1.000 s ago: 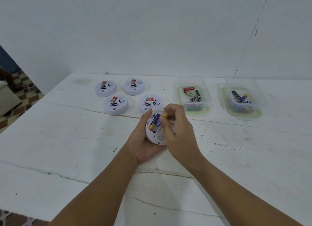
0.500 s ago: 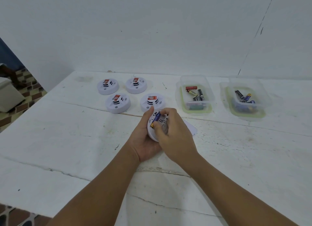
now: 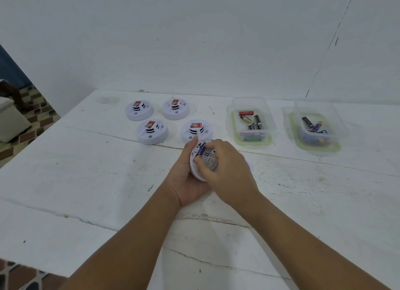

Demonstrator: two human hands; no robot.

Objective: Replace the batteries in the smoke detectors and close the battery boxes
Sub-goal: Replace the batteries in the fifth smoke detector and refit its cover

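My left hand (image 3: 186, 181) cradles a white round smoke detector (image 3: 198, 172), turned so its open back faces me. A blue battery (image 3: 200, 151) lies in its compartment. My right hand (image 3: 227, 172) reaches over the detector, and its thumb and fingertips pinch the blue battery. Several other white detectors with red labels sit face up behind: two at the back (image 3: 139, 110) (image 3: 175, 109), two nearer (image 3: 152, 131) (image 3: 195, 129).
Two clear plastic boxes with green rims stand at the right: one (image 3: 251, 141) holds red and black batteries, the other (image 3: 318, 148) holds black and blue batteries. A white lid piece (image 3: 249, 165) peeks out behind my right hand. The table's left edge drops to a patterned floor.
My right hand's fingers have moved down over the detector and pressed the blue battery lower into the compartment. The yellow battery end seen earlier is now hidden.
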